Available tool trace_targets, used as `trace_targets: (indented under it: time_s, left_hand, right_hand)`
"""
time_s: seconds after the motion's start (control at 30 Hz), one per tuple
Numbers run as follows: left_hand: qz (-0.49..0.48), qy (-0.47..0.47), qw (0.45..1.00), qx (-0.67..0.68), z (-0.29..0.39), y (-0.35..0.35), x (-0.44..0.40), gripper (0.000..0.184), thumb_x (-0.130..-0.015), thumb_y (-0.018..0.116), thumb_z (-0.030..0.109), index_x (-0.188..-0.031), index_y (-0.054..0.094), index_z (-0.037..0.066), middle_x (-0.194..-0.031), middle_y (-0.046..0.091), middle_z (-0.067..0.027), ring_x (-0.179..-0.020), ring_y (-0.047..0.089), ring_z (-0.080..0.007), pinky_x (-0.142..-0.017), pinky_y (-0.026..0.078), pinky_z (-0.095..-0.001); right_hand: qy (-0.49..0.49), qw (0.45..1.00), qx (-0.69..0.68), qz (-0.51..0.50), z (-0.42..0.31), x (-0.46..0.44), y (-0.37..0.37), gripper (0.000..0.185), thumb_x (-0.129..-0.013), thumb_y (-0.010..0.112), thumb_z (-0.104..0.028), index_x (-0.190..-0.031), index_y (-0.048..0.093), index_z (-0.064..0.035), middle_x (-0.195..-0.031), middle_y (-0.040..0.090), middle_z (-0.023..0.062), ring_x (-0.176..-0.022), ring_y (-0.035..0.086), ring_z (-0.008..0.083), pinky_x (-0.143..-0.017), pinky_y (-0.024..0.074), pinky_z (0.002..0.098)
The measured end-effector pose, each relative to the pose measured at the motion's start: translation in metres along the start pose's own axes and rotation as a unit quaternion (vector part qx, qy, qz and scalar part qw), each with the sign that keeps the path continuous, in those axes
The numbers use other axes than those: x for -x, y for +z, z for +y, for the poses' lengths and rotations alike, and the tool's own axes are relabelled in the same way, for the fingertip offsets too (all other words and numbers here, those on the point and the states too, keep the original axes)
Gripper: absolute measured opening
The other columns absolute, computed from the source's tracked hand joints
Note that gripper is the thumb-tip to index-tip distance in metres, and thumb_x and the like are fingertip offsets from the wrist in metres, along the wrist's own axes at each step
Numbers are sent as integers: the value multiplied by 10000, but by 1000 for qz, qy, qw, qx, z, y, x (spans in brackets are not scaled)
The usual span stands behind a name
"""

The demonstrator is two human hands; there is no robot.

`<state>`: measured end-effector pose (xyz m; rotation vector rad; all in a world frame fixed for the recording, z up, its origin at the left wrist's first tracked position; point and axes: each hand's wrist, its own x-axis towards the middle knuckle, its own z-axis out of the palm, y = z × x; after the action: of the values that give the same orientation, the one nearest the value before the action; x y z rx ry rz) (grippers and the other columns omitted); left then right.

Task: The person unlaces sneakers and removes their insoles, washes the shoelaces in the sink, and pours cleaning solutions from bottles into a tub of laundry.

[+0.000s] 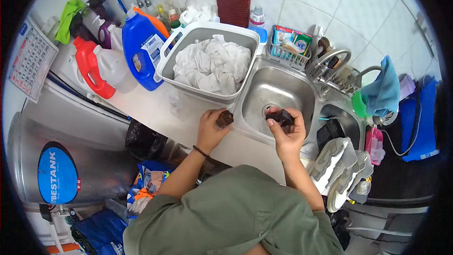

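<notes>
My left hand (210,130) is closed around a small brown, faceted object (225,119) above the counter's front edge. Over the near side of the steel sink (292,87), my right hand (290,137) grips a dark, rounded object (283,118) between thumb and fingers. Fingers partly cover both objects, so their exact kind cannot be made out. The two hands are apart. Just beyond them stands a grey and white basin (200,95) with crumpled white cloth (212,63) inside.
A blue detergent bottle (141,47) and a red-handled jug (92,68) stand left of the basin. Behind the sink are a wire caddy (288,56) and a utensil holder (325,63). White-soled shoes (335,170) lie at the right. A steel tank (89,146) is at the left.
</notes>
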<state>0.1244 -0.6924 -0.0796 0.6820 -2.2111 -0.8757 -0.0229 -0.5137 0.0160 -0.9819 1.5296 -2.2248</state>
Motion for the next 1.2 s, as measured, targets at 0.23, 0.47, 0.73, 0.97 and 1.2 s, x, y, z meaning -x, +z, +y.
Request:
trace_targets:
  time_s: [0.23,0.47,0.73,0.97,1.2]
  left_hand:
    - [30,-76,991,110,-11,5,0,611,-719,815,147,-1281,610,23,-1161,612,-183,-1054,605,-350,-977,474,-439]
    - [119,-19,992,-41,34,-25,16,798,-748,752,62,-1448,379,-23,-1375,472,-206,-1267,486,-339,-1089,395,-438]
    - [171,267,943,-101,115,-165,-184,322,-792,722,87,-1109,683,51,-1151,669,-121,-1128,601,-329,-995,433,-435]
    - [45,26,955,-291,-9,-145,-427,231,-893,599,247,-996,768,127,-1065,743,-129,-1076,680,-347,-902,529,-468]
    - [-89,-208,865,-448,-85,-115,-483,345,-939,524,181,-1220,705,92,-1302,662,-152,-1212,637,-328,-964,521,-491]
  right_hand:
    - [53,913,395,-84,41,-8,-34,226,-802,739,-46,-1012,656,-31,-997,726,166,-909,709,345,-814,554,399]
    - [144,812,555,-113,113,1,-87,282,-819,731,-202,-1052,684,-50,-955,726,203,-881,706,379,-789,547,464]
    - [311,763,540,-170,106,15,-78,408,-890,644,-417,-1130,720,-95,-1000,731,205,-973,700,370,-879,536,466]
    - [288,786,529,-140,106,17,-79,411,-880,660,-423,-1093,730,-79,-975,734,212,-957,709,361,-849,542,458]
    - [318,776,538,-90,99,13,-67,355,-869,673,-400,-1009,743,-81,-937,736,167,-882,713,356,-794,558,439]
